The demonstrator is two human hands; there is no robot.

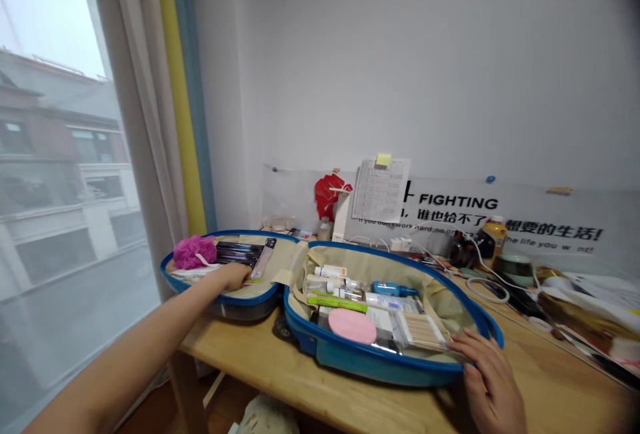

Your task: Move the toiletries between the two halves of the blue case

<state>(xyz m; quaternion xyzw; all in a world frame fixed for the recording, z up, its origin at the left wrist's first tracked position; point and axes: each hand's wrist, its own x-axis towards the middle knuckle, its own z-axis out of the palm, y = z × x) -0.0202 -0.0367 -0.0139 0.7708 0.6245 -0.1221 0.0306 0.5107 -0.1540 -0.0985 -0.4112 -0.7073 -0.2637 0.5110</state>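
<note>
A blue-rimmed suitcase (390, 373) lies spread open on the table, its two halves side by side. My left hand (236, 277) reaches down into the left half, beside a dark pack of slim items (240, 253) and a flat pinkish case (263, 261). Its fingertips are mostly hidden. A purple bath puff (194, 252) sits at that half's far left. At the right half's near corner, my right hand (493, 377) rests on the rim with fingers extended. Closest to it is a bag of cotton swabs (423, 331); a pink oval pad (352, 326) lies further left.
Small bottles (330, 272), a blue bottle (394, 289) and a lime-green item (337, 302) fill the right half. White cables (487, 289), a yellow-labelled bottle (493, 237) and a green-lidded jar (514, 266) crowd the wooden table (320, 387) at right. Curtains (177, 87) hang at left.
</note>
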